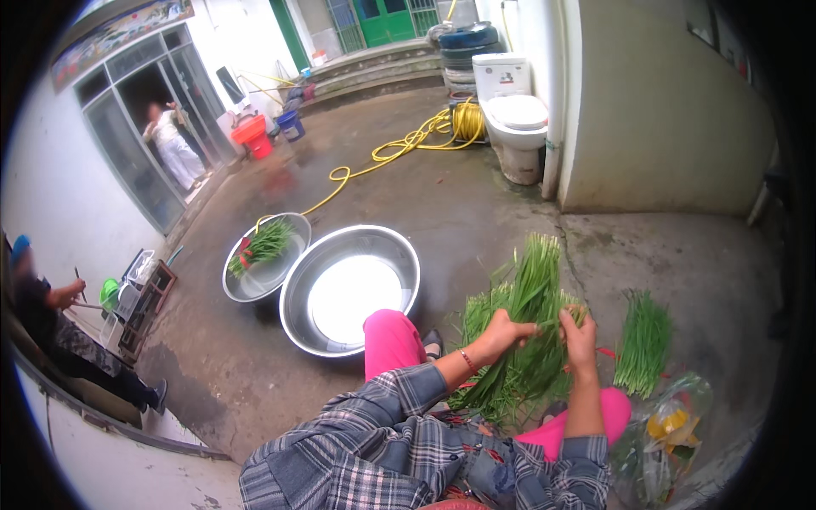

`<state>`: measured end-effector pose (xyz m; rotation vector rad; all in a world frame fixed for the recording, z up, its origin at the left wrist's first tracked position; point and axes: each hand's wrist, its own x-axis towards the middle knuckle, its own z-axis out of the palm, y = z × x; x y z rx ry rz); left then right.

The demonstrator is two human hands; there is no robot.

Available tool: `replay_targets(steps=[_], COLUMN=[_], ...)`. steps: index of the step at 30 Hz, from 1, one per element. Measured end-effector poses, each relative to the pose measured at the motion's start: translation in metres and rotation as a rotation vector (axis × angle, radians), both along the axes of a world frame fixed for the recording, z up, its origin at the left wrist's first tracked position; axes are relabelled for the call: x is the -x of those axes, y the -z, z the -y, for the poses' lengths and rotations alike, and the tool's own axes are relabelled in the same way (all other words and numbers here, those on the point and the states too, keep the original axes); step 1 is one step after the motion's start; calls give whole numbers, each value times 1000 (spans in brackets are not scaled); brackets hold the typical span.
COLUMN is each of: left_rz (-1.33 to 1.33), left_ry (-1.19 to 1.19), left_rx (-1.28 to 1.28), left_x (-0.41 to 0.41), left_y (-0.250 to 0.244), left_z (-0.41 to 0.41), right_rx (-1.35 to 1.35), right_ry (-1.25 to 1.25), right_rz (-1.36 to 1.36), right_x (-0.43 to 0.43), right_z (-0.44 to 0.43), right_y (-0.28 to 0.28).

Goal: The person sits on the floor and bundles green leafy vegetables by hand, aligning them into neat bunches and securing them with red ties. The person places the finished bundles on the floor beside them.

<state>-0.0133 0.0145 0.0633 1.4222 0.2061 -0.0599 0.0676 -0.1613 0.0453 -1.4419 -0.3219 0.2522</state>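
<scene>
A thick bunch of green leafy stalks, which look like garlic chives (534,274), is gripped by my left hand (500,336), cut ends up and leaves hanging toward my lap. Close beside it, my right hand (578,338) pinches a few strands at the bunch's right side. A loose heap of the same greens (479,315) lies on the ground between my knees, partly hidden by the bunch and my arms. To the right, a separate bundle of chives (642,344) rests on the concrete. A red strip (605,351) shows between that bundle and my right hand.
A large metal basin (296,293) stands left of my knee. Behind it, a smaller basin (233,287) holds tied greens (264,244). A yellow hose (408,141) crosses the yard. Plastic bags (669,424) lie at right. Two people (175,146) are at the left.
</scene>
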Motion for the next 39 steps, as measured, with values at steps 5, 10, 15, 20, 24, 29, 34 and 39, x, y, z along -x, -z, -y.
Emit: replay_targets(steps=[5,10,15,20,24,29,34,39], left_rz=[1,-94,-90,-67,-55,-53,-105,-92], left_ry=[-83,-8,-58,-46,-39,-31,5,-11], left_rx=[191,274,334,371,350,289,252,269], left_x=[-10,0,0,-4,-6,-6,-2,-2], left_y=[2,-19,-13,-16,-23,-24,-10,-5], left_z=[-15,-25,-22,-22,-22,-28,-28,-20], right_rx=[28,110,85,29,4,-20,-297,-244], right_ry=[-230,-330,-273,-285,-274,-312,-361,-208], right_rz=[-8,6,19,-38,-31,-52,-171,-65], right_x=[5,5,0,3,2,-2,-3,-4], right_z=[3,8,4,5,3,11,19,13], right_y=[-19,-20,-4,-12,-8,-21,-23,-15])
